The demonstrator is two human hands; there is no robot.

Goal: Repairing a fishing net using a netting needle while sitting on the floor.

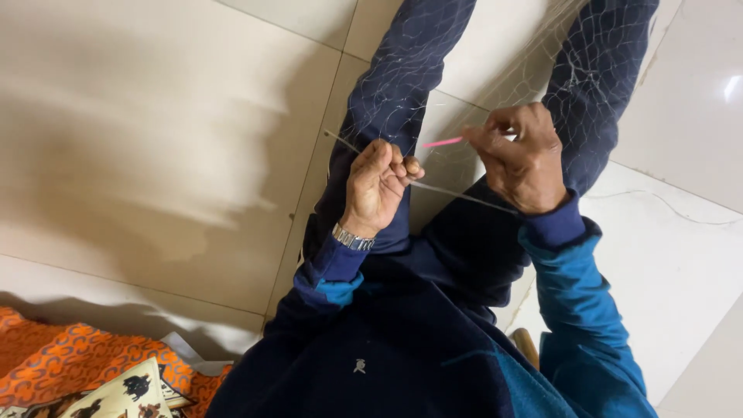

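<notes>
Left hand (377, 186) closed in a loose fist, fingers curled inward, wristwatch on the wrist, right hand (522, 159) raised just beside it, fingers bent in a pinch, both forearms in blue sleeves angled forward over the legs

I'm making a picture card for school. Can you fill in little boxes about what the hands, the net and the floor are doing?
left hand: fist closed on a thin clear rod
right hand: pinching a pink tool
net: thin white mesh draped over the legs
floor: pale shiny tiles
corner: orange patterned cloth
wrist: metal watch on the left
</notes>
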